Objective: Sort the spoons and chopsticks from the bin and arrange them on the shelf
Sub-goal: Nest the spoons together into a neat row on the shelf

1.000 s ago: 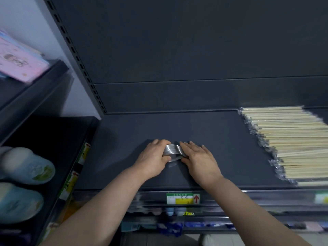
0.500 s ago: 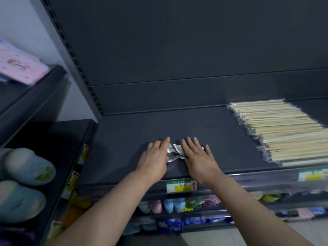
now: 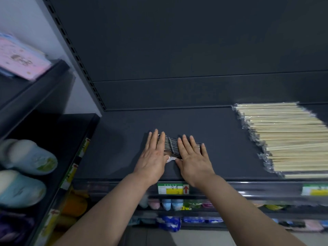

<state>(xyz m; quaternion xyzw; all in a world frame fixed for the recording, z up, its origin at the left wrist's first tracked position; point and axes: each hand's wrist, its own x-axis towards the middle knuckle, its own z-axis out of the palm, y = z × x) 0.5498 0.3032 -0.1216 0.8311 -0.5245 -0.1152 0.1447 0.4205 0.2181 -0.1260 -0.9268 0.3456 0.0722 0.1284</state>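
Both hands have flattened since a second ago. The left hand (image 3: 153, 158), then curled round the stack of spoons (image 3: 170, 146), now lies with its fingers (image 3: 155, 142) straight and close together along the stack's left side. The right hand (image 3: 194, 158) lies against the right side, fingers straight and slightly spread. Neither hand grips; the spoons sit pressed between them. Earlier bunched tight, the spoons now show as a longer fanned row on the dark shelf (image 3: 122, 139), near its front edge. Wrapped chopsticks (image 3: 287, 139) lie well apart at the shelf's right, as before.
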